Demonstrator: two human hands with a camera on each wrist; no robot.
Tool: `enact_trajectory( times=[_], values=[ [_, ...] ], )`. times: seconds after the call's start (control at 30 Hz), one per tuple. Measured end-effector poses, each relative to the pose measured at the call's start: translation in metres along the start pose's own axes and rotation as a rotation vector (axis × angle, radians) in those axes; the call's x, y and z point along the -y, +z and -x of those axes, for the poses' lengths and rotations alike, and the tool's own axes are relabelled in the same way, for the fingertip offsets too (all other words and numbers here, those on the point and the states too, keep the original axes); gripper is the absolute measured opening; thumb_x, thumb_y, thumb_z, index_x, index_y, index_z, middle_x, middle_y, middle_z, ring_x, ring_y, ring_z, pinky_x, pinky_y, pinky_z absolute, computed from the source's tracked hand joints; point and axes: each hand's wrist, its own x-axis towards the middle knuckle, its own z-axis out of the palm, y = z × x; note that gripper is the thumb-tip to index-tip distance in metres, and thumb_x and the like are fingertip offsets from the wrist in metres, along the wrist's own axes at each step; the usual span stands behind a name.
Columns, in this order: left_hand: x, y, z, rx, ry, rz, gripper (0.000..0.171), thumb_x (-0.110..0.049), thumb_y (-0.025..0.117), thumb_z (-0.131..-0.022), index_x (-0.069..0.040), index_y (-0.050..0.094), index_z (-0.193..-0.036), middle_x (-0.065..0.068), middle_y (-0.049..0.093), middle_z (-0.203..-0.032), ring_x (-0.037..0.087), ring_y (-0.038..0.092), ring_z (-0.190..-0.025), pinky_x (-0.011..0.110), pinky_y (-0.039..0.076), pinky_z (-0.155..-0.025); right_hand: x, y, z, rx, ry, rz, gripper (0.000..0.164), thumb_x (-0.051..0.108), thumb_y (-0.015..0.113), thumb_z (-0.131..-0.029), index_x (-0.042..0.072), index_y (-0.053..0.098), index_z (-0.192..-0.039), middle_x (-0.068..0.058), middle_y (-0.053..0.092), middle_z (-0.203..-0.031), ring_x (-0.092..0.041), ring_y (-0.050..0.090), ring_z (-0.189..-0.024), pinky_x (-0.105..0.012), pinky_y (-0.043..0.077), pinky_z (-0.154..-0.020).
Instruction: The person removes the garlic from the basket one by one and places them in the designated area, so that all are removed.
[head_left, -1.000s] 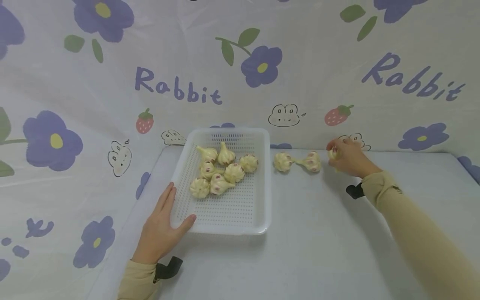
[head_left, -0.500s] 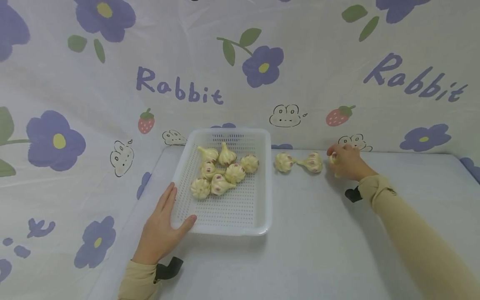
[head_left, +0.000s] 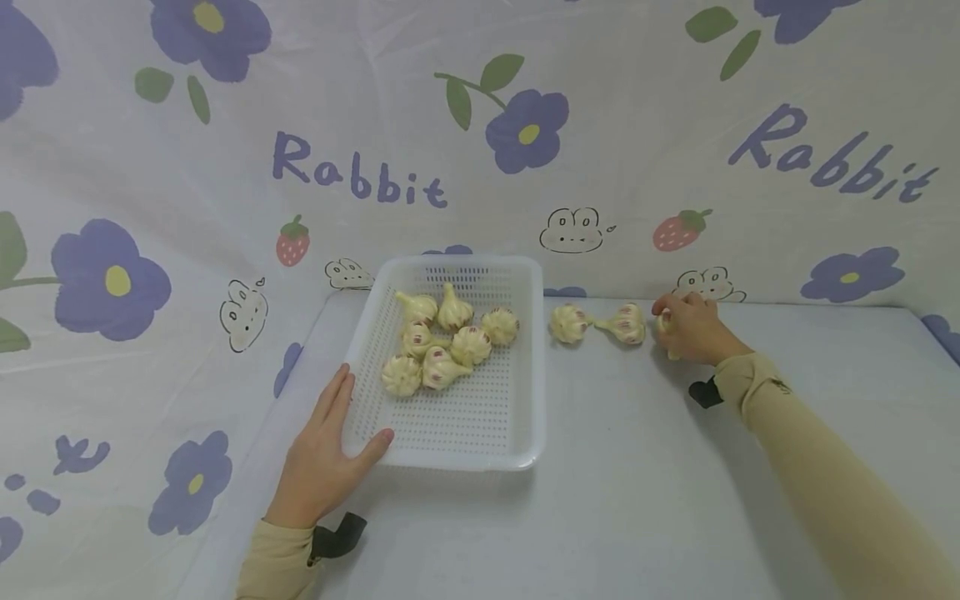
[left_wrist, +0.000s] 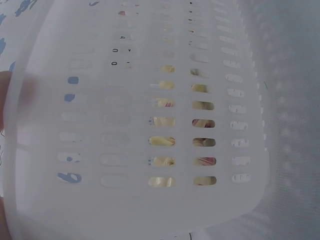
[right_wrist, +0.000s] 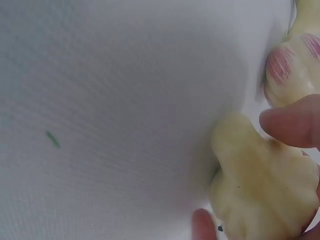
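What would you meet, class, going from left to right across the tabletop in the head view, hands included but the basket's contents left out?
Left hand → white basket → garlic bulb nearest the basket → next garlic bulb → right hand → right sleeve.

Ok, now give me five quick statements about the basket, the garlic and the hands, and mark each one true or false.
1. The left hand is at the side of the white basket. True.
2. Only four bulbs lie in the basket. False: seven garlic bulbs are in it.
3. The right hand has its fingers around a garlic bulb. True.
4. The basket's walls are solid, without openings. False: the left wrist view shows rows of slots.
5. Two loose bulbs lie on the table between the basket and the right hand. True.
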Motion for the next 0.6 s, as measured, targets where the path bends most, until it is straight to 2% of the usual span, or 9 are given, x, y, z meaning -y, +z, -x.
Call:
enact_trajectory(
  times=[0.2, 0.37, 0.6],
  values=[
    [0.000, 0.000, 0.000, -0.002, -0.002, 0.000, 0.094, -0.045, 0.072, -0.094, 0.000, 0.028, -0.163, 0.013, 0.026, -0.172, 0.037, 0.035, -0.154, 0.060, 0.043, -0.115, -0.001, 0.000, 0.000, 0.014, 0.013, -0.004, 0.049, 0.013, 0.067, -0.090, -0.001, 0.052, -0.135, -0.034, 0.055, -0.130, -0.050, 0.037, -0.130, -0.067, 0.021, -0.110],
    [0.000, 0.000, 0.000, -0.001, 0.000, 0.001, 0.094, -0.045, 0.072, -0.094, 0.000, 0.028, -0.163, 0.013, 0.026, -0.172, 0.038, 0.034, -0.154, 0.060, 0.042, -0.115, 0.001, -0.007, 0.004, 0.033, 0.030, 0.028, 0.055, 0.018, 0.067, -0.092, -0.001, 0.050, -0.142, -0.038, 0.047, -0.139, -0.054, 0.033, -0.136, -0.071, 0.019, -0.114],
    [-0.001, -0.001, 0.000, 0.000, 0.000, -0.002, 0.093, -0.045, 0.072, -0.094, 0.000, 0.028, -0.163, 0.013, 0.026, -0.172, 0.037, 0.035, -0.154, 0.060, 0.042, -0.115, 0.009, -0.024, 0.011, 0.049, 0.044, 0.041, 0.054, 0.021, 0.059, -0.098, 0.000, 0.046, -0.146, -0.045, 0.036, -0.147, -0.060, 0.026, -0.140, -0.076, 0.014, -0.116]
  ],
)
